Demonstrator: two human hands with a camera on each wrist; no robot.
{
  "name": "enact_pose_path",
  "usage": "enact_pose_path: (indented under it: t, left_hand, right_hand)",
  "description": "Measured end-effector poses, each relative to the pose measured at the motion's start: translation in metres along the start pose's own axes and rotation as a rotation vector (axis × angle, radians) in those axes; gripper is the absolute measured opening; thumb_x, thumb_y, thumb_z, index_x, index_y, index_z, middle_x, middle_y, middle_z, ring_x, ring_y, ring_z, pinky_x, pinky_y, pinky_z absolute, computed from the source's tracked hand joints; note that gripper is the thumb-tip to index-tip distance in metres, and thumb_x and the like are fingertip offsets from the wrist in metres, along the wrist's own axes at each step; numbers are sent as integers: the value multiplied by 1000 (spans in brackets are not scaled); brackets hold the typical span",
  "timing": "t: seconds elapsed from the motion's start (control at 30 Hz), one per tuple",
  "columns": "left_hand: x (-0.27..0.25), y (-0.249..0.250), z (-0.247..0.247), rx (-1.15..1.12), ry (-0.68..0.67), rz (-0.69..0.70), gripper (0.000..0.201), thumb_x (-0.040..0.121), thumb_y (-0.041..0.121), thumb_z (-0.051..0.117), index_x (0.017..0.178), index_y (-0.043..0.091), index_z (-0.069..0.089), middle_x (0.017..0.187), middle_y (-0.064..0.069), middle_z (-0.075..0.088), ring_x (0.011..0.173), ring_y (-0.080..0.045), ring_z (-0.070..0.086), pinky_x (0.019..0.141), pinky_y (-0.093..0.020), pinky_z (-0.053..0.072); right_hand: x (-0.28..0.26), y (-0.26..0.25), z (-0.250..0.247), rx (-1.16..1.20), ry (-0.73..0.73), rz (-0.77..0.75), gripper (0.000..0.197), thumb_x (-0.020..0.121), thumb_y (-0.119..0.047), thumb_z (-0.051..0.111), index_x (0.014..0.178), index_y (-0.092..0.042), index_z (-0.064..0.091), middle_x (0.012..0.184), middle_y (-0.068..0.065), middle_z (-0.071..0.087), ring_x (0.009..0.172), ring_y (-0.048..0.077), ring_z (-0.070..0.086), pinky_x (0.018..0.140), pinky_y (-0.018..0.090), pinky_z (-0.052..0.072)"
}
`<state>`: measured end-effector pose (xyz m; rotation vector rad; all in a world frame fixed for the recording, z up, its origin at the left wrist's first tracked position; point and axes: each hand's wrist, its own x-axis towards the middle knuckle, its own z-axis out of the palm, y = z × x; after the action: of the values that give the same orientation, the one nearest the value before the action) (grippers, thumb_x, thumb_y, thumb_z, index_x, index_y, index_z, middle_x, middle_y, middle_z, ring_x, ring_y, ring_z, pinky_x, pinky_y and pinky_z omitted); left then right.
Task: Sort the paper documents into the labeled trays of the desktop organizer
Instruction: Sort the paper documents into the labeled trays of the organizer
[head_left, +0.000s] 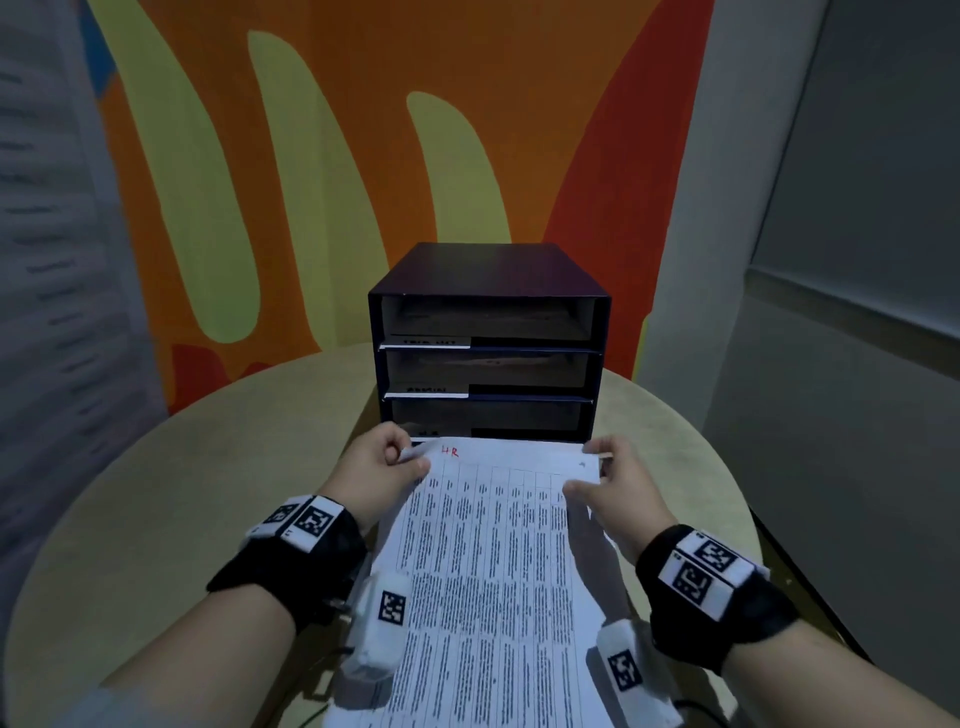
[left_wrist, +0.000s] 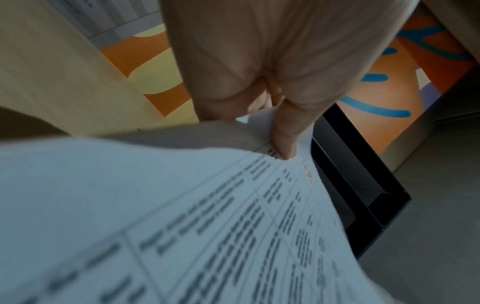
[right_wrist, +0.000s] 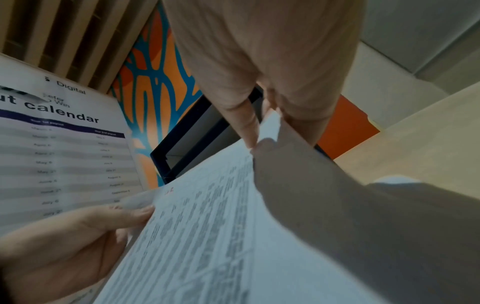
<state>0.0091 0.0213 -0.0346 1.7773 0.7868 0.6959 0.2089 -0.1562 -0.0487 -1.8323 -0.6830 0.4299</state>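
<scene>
Fingers of both my hands pinch the top corners of a printed sheet (head_left: 488, 561): L hand (head_left: 376, 478) has the corner at 10 o'clock, thumb on top and fingers curled under; R hand (head_left: 615, 486) has the corner at 2 o'clock, thumb (right_wrist: 249, 127) pressed to the edge. From the L wrist cam my thumb (left_wrist: 284, 139) sits on the paper just by the red "HR" (head_left: 450, 451) written at the top. Sheet is a table of small text, too blurred to read, w/ its far edge right at the mouth of the bottom tray (head_left: 488, 418) of the dark organizer (head_left: 488, 332) at 12 o'clock. Can't tell if the edge is inside yet. Organizer has 3 stacked trays, each w/ a white label strip on its L front; label text unreadable. It stands on a round beige table (head_left: 156, 478). Behind it, orange-and-yellow wall (head_left: 322, 182). Calendar poster (right_wrist: 64, 144) shows in the R wrist cam at 9 o'clock.
</scene>
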Motion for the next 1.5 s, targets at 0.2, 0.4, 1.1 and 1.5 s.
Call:
enact_pose_path:
  t: [0.2,0.4,1.1,1.5]
  left_hand:
    - [8,7,10,-80,226,-117,15,88,11,66,94,11,52,95,-15,69,84,-32,69,81,-51,56]
    - [6,12,9,166,-128,-390,20,92,15,63,111,11,62,107,-7,68,95,-24,65,84,-34,52]
    - [21,5,11,136,-171,-485,28,89,-8,50,113,2,59,101,-14,65,80,-23,62,57,-21,48]
    - [14,6,4,18,-64,-395,28,82,-7,51,108,-1,58,106,-17,64,94,-32,61,74,-33,50]
  right_hand:
    - [-6,10,3,-112,-215,173,25,83,-6,72,105,-9,62,94,7,71,81,25,68,67,40,58]
    - [4,9,5,-85,-141,186,13,86,-3,67,97,-10,67,96,8,72,91,26,68,89,43,54]
    - [22,-4,9,33,28,214,9,84,-3,70,88,2,64,88,16,71,86,32,69,80,45,56]
    - [8,-12,8,165,-75,215,11,87,1,64,89,-4,55,91,16,68,78,23,65,69,31,52]
